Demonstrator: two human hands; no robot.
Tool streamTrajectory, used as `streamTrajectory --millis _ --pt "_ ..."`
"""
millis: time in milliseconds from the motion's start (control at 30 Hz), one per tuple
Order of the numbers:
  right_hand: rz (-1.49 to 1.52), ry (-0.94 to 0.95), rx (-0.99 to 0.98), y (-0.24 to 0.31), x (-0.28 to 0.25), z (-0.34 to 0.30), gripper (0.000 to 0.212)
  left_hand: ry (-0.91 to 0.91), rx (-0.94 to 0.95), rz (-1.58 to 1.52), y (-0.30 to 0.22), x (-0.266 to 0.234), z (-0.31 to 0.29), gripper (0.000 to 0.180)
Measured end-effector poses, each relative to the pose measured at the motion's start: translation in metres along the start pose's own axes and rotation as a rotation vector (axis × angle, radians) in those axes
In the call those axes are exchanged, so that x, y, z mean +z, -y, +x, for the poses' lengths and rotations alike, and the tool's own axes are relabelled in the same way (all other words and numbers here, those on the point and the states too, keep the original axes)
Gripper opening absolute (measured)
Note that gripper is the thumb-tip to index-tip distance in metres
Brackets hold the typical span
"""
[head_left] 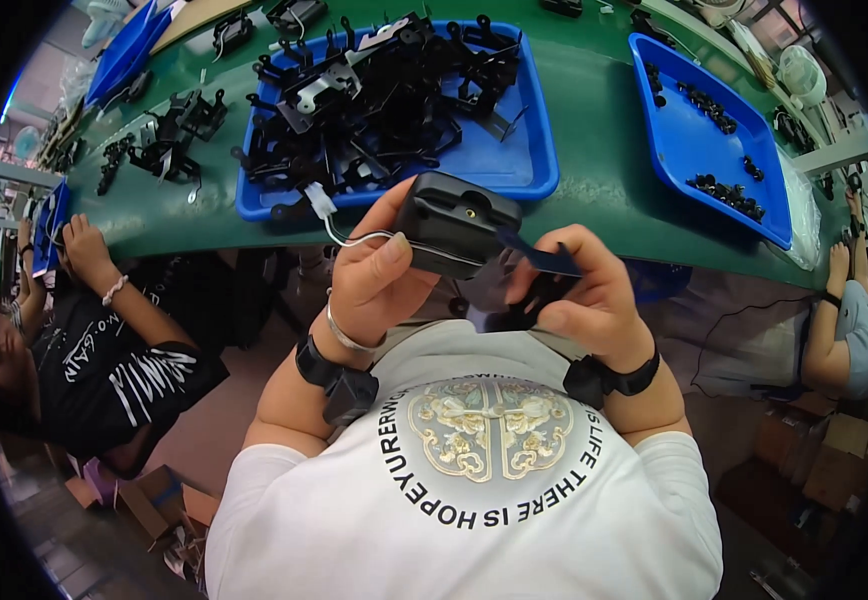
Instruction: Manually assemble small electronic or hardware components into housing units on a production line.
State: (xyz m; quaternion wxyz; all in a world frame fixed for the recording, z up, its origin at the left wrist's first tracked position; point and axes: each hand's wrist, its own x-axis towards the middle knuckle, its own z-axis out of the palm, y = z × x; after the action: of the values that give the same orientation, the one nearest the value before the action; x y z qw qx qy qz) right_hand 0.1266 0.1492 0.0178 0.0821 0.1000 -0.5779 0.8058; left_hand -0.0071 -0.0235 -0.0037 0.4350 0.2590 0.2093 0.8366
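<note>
In our left hand, the fingers are closed around the black housing, before our chest; its white cable runs past the thumb, perhaps to be kept aside. Our right hand pinches a dark bracket close beside it; whether they touch, we cannot tell. The blue tray of brackets lies ahead on the bench, probably for easy reach.
</note>
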Motion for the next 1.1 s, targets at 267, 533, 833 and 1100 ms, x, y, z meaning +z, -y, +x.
streamTrajectory --millis 267,533,833,1100 --pt "0.131 -0.235 0.168 -0.01 0.003 0.011 0.035 -0.125 -0.076 0.051 0.003 0.008 0.008 0.049" --pt "0.144 -0.277 0.157 -0.003 0.004 0.007 0.027 -0.164 0.04 0.216 0.013 0.037 0.026 0.056" --pt "-0.021 -0.305 0.09 -0.004 -0.001 0.029 0.031 -0.261 0.18 0.43 0.025 0.053 0.057 0.059" --pt "-0.794 -0.348 0.002 0.049 -0.028 0.002 0.039 -0.365 0.105 0.419 0.025 0.05 0.07 0.054"
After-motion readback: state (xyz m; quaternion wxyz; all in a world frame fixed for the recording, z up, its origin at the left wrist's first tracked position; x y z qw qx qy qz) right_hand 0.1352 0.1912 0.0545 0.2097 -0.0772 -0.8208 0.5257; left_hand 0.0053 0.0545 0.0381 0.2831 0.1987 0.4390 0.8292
